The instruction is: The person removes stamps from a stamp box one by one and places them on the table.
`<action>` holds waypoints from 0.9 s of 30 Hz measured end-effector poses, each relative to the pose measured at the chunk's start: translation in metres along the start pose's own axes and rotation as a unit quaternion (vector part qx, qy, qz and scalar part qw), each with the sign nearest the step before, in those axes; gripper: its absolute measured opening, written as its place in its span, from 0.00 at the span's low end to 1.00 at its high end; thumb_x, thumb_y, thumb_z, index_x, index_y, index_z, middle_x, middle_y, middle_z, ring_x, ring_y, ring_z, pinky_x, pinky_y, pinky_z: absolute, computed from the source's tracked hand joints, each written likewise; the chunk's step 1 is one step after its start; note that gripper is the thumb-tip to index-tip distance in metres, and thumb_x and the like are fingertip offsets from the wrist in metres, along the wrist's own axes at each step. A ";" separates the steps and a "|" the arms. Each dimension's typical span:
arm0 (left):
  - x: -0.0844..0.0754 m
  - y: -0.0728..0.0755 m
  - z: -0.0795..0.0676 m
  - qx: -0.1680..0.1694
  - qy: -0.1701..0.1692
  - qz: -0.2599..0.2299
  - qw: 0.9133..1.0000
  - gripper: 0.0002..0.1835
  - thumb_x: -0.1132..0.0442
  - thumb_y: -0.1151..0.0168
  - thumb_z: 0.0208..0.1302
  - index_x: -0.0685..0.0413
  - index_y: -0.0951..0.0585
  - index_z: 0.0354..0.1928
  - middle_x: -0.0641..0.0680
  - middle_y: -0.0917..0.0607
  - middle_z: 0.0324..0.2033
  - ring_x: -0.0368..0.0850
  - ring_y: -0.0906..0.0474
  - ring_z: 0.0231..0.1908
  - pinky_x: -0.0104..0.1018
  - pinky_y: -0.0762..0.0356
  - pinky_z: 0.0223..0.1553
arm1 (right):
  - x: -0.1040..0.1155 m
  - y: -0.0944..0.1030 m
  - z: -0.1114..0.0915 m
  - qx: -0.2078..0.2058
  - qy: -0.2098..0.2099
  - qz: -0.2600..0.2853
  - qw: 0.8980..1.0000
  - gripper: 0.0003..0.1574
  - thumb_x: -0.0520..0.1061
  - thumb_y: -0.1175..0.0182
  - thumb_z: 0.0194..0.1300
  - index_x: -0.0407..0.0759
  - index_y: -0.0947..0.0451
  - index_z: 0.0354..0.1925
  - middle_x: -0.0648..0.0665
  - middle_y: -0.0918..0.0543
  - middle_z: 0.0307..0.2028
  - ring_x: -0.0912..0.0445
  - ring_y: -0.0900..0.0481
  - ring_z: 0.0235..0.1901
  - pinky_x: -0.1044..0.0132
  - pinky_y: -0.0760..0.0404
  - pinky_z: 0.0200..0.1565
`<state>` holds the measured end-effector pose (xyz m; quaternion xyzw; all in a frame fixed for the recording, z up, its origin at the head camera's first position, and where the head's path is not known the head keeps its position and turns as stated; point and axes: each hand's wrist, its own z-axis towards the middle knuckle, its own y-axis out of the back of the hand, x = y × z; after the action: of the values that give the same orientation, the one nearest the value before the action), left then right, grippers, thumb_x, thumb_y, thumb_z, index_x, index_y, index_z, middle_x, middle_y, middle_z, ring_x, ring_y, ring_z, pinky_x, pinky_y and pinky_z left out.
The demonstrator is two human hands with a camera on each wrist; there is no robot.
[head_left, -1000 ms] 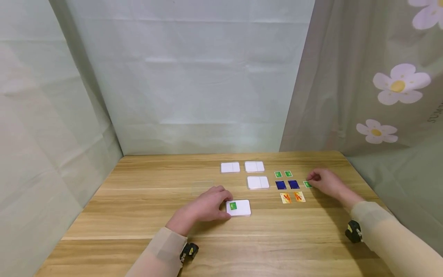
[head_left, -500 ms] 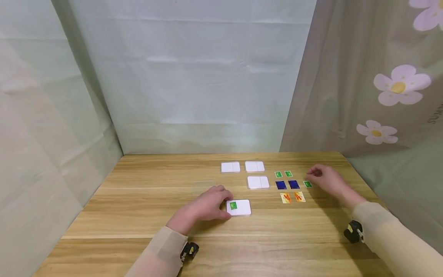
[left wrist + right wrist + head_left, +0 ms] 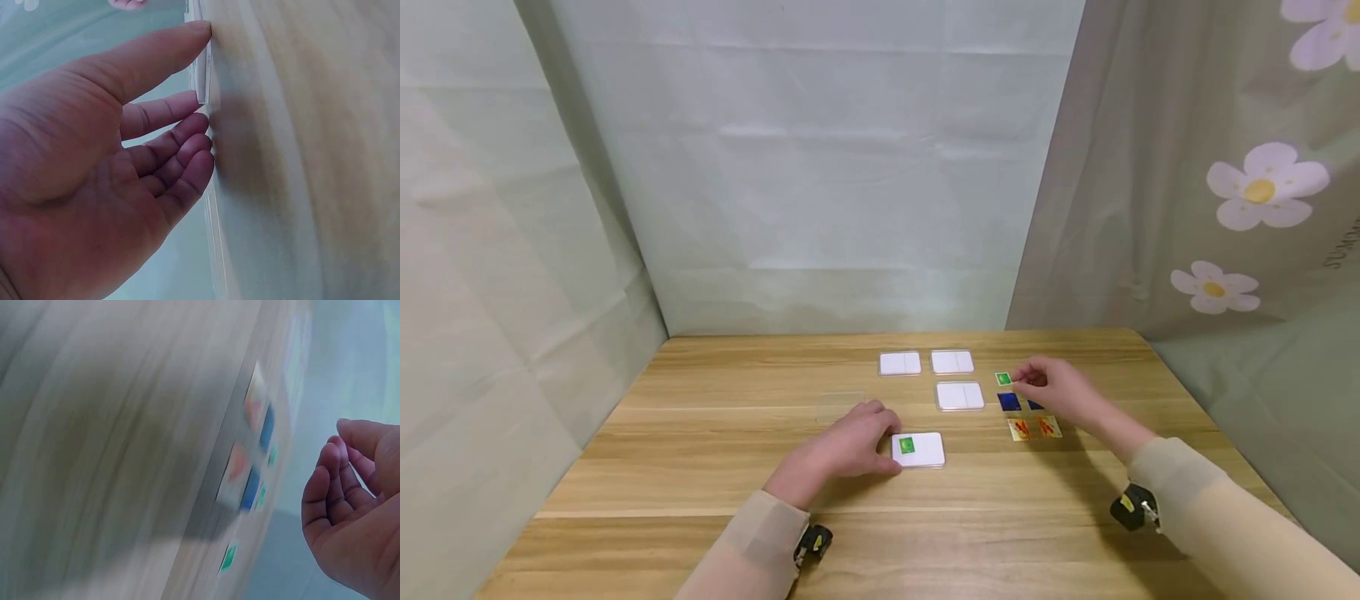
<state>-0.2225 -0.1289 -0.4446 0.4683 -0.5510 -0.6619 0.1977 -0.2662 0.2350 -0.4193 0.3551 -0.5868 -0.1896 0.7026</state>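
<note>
My left hand (image 3: 842,442) grips the left end of a clear card case with a white insert (image 3: 927,450), thumb and index finger at opposite edges. A small green square card (image 3: 907,446) lies on the insert. In the left wrist view the case (image 3: 202,75) appears edge-on between thumb and fingers. My right hand (image 3: 1063,393) hovers over the small cards at the right, fingers bent, nothing visible between them. A green card (image 3: 1003,379) shows just left of its fingertips. Below are blue cards (image 3: 1009,402) and orange-patterned cards (image 3: 1019,429). The right wrist view shows a separate green card (image 3: 228,557).
White-filled clear cases stand farther back: one at back left (image 3: 899,363), another case beside it (image 3: 952,361), and a third case in front (image 3: 959,396). A transparent plate (image 3: 838,404) lies behind my left hand. Curtains border the wooden table (image 3: 715,467).
My right hand has drawn back from the separate green card, then swept left over the blue and green cards. My left hand stays at the case.
</note>
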 end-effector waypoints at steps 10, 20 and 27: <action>-0.002 0.001 0.002 -0.005 0.004 0.001 1.000 0.28 0.53 0.13 0.61 0.57 0.15 0.58 0.52 0.18 0.51 0.48 0.26 0.51 0.47 0.20 0.61 | 0.036 -0.038 0.006 0.037 0.034 0.038 0.998 0.07 0.42 0.31 0.79 0.40 0.14 0.50 0.47 0.15 0.40 0.53 0.21 0.40 0.64 0.20 0.42; -0.002 0.002 0.002 -0.005 -0.002 -0.011 1.000 0.28 0.54 0.13 0.61 0.57 0.16 0.55 0.52 0.20 0.49 0.48 0.27 0.50 0.47 0.21 0.58 | 0.060 -0.078 0.016 0.081 0.061 0.023 0.995 0.05 0.40 0.28 0.76 0.42 0.12 0.48 0.52 0.16 0.38 0.55 0.22 0.39 0.64 0.22 0.42; -0.002 0.003 0.002 0.000 0.003 -0.012 1.000 0.27 0.53 0.14 0.61 0.57 0.16 0.56 0.51 0.21 0.48 0.48 0.28 0.50 0.46 0.21 0.56 | 0.068 -0.094 0.019 0.107 0.064 0.005 0.992 0.05 0.40 0.27 0.75 0.45 0.12 0.47 0.53 0.17 0.37 0.55 0.22 0.40 0.61 0.21 0.46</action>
<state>-0.2239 -0.1270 -0.4410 0.4768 -0.5448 -0.6629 0.1909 -0.2536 0.1199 -0.4388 0.4367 -0.5595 -0.0986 0.6975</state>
